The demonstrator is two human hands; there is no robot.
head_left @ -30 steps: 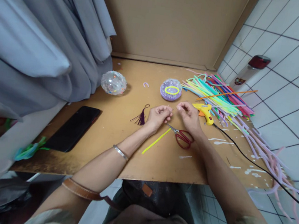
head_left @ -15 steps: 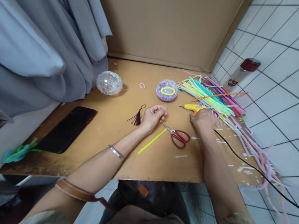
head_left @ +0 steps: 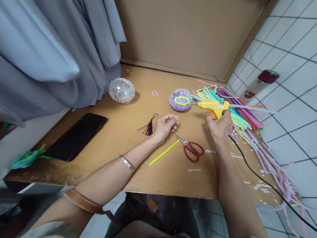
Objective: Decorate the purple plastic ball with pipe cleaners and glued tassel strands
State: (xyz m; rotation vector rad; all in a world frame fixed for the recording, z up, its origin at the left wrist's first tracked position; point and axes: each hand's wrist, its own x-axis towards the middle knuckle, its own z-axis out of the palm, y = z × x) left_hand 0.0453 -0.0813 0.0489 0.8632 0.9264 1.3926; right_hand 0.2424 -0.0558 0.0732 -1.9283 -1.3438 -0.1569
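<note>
My right hand (head_left: pixel 219 127) is wrapped round the handle of a yellow glue gun (head_left: pixel 212 106), raised over the table with its nozzle pointing left. The fingers of my left hand (head_left: pixel 167 126) are pinched together on something too small to make out. Beside it lies a dark purple tassel (head_left: pixel 149 126). Red-handled scissors (head_left: pixel 192 150) and a yellow strip (head_left: pixel 164 152) rest nearer the front edge. Behind my hands sits a purple-and-clear round piece (head_left: pixel 180 100) with a yellow ring on it.
A clear ball (head_left: pixel 122 90) and a small pink curved piece (head_left: pixel 155 93) are farther back. Colourful pipe cleaners (head_left: pixel 245 116) cover the right side, near a bottle (head_left: pixel 257 87). A black phone (head_left: pixel 76 136) lies left. The black cord (head_left: pixel 247 164) runs right.
My right hand has lifted the glue gun off the table. My left hand stays pinched in nearly the same place. The whole view has shifted slightly.
</note>
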